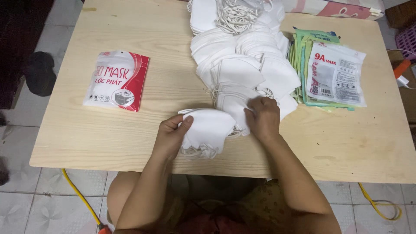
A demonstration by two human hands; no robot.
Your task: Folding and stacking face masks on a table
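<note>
While left hand (172,132) grips masks (207,130), red packet (117,80) left, bag stack (329,73) right

It looked like a home workspace: a low wooden table (130,130) stood on a tiled floor (26,208), piled with white masks (242,56).

Row of white masks (242,65): far end cut off by the top edge at 12 o'clock; count within the heap cannot be told. Pink-patterned item (333,8), 1 o'clock: mostly out of frame. Purple basket (408,41), 2 o'clock: only a corner shows. Stack of green packets (301,65): hidden beneath the top white packet (336,73). Right hand (263,118): fingertips buried among the masks.
</note>
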